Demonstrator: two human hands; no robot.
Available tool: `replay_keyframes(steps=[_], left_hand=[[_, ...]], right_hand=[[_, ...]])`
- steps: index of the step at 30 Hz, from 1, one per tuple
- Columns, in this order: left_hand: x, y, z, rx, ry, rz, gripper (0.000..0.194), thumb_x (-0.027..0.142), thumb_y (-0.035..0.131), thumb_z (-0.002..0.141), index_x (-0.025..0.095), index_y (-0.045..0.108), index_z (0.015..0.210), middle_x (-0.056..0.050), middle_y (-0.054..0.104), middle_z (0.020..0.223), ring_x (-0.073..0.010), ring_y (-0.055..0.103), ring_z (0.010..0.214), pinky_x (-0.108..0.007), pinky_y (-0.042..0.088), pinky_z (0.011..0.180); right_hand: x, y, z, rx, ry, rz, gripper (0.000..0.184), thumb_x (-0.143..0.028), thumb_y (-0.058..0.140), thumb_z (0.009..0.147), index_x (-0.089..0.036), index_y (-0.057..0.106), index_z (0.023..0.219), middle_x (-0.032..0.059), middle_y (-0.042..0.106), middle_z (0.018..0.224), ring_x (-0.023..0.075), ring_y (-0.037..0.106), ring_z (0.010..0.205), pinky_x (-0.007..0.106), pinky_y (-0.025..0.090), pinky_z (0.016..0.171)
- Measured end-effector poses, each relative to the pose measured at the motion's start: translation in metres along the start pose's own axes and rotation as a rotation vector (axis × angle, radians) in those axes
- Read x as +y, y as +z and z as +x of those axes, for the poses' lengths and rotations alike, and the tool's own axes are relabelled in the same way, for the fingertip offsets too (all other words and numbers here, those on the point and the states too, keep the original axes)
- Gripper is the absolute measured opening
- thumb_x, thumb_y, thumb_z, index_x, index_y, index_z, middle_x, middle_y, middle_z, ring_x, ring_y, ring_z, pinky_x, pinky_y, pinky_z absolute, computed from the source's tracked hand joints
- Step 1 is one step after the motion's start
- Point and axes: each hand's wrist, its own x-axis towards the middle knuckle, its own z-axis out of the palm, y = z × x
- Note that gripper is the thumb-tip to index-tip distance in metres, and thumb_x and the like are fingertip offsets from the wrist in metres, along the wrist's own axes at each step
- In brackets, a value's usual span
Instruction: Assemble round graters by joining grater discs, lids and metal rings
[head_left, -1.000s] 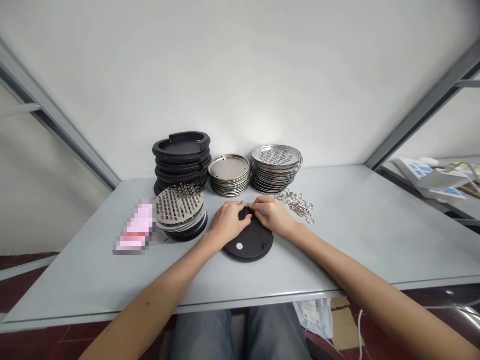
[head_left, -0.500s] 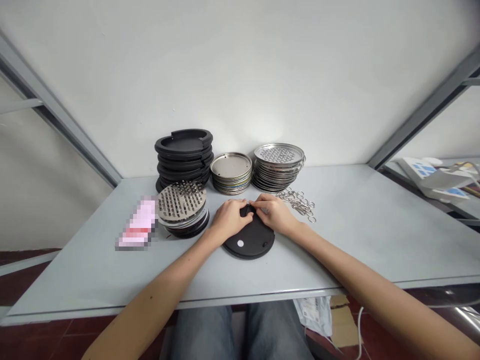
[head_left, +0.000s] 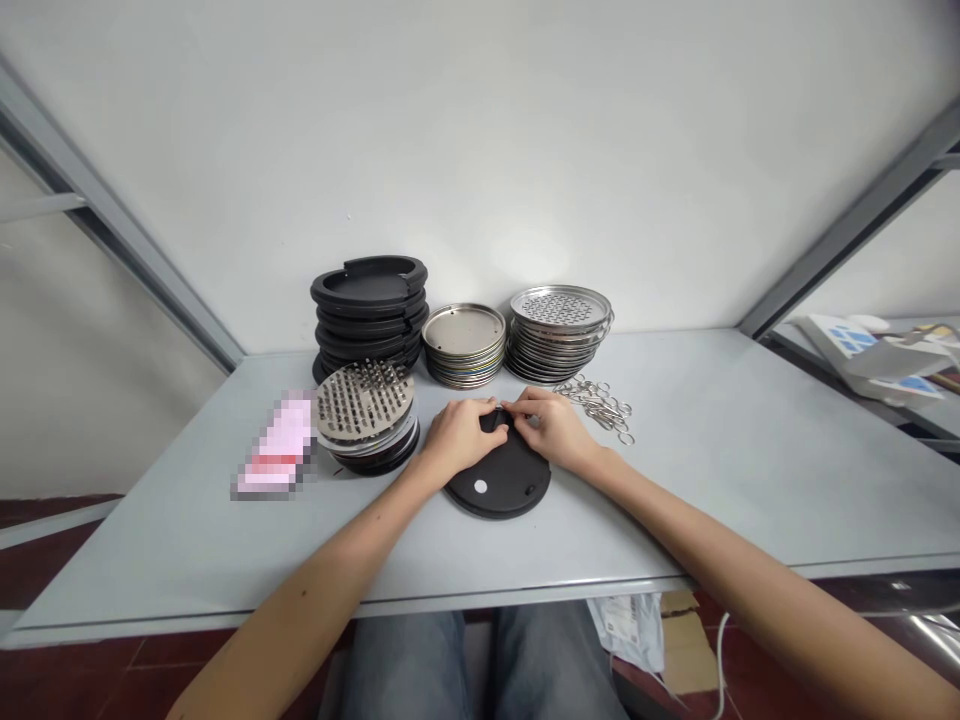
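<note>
A black round disc lies flat on the table in front of me, with a white round sticker and a small black catch on its near part. My left hand is closed at the disc's far left rim, thumb over its face. From the right, my right hand is closed at the same far rim, thumb and forefinger pinched together. Between the fingertips of both hands shows a tiny shiny bit, mostly hidden, perhaps metal. Beyond my right hand lies a heap of metal rings with small metal parts.
Behind stand a stack of black rims, a stack of metal discs and a stack of perforated metal plates. A toothed grater-like plate tops the pile at left. Beside it lies a blurred-out pink item.
Both hands stay at the disc's far rim with almost the same grip. The whole view has shifted very slightly.
</note>
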Motion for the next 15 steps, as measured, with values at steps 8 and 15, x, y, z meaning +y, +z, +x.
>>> replay_keyframes(steps=[8,15], left_hand=[[0.002,-0.003,0.001,-0.034,0.05,0.008,0.042,0.032,0.063,0.077,0.022,0.065,0.118,-0.004,0.063,0.124,-0.0232,0.059,0.115,-0.033,0.045,0.1],[0.002,-0.002,0.0,-0.019,0.087,0.025,0.036,0.03,0.061,0.079,0.024,0.067,0.114,-0.001,0.064,0.122,-0.0221,0.06,0.113,-0.031,0.045,0.101]], right_hand=[[0.002,0.0,-0.006,0.038,0.067,0.052,0.03,-0.006,0.05,0.077,-0.016,0.075,0.09,0.0058,0.064,0.075,0.0154,0.059,0.067,0.027,0.048,0.065],[0.001,0.0,-0.012,0.091,0.079,0.028,0.027,-0.008,0.051,0.078,-0.017,0.074,0.09,0.0055,0.065,0.075,0.0148,0.059,0.064,0.027,0.049,0.064]])
